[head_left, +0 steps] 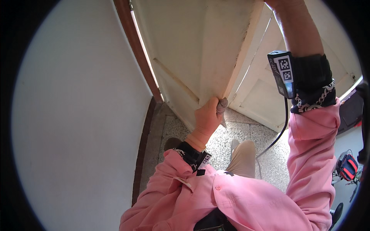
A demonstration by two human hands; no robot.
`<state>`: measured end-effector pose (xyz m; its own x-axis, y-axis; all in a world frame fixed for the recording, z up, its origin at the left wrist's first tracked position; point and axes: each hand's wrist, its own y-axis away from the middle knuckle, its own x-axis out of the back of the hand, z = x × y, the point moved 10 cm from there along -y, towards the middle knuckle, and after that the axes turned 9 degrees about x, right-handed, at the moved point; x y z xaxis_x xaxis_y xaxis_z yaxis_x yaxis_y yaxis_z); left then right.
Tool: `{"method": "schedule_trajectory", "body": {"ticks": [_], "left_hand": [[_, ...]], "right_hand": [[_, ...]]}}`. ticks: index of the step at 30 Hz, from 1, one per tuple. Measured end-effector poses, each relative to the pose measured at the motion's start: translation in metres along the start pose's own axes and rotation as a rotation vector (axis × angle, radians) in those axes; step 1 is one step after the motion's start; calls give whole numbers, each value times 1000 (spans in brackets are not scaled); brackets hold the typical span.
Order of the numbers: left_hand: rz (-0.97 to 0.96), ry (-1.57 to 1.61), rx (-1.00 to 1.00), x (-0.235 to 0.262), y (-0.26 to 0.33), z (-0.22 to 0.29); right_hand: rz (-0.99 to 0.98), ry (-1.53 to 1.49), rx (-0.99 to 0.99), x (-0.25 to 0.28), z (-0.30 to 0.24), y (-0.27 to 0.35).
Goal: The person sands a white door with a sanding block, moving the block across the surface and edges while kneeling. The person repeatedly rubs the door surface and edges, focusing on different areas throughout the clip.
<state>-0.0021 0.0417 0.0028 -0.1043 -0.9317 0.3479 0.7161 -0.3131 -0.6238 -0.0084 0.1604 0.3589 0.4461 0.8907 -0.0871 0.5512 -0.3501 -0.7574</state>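
Note:
A cream door leaf (192, 42) with worn paint along its edge stands in front of me. My left hand (207, 116) is closed around a crumpled grey cloth (222, 106). It presses against the lower part of this leaf, close to its free edge. My right arm reaches up and forward at the right. Only a small part of my right hand (274, 3) shows at the top of the picture, beside the upper part of the leaf's edge. Its fingers are cut off, so their grip is hidden.
Behind on the right is a second cream panelled door (258, 90). A white wall (77, 115) fills the left side, next to a brown door frame (140, 50). The speckled floor (266, 148) is sunlit. A black cable (286, 119) hangs from my right wrist device (282, 73).

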Motion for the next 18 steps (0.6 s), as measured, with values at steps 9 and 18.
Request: {"method": "schedule_trajectory", "body": {"ticks": [9,18], "left_hand": [[249,134,-247,43,-87,80],[-190,-139,61,-35,46,-60]], "right_hand": [[-203,-183,49,-8,9,-12],[-189,-219,35,-3,11,-10]]}}
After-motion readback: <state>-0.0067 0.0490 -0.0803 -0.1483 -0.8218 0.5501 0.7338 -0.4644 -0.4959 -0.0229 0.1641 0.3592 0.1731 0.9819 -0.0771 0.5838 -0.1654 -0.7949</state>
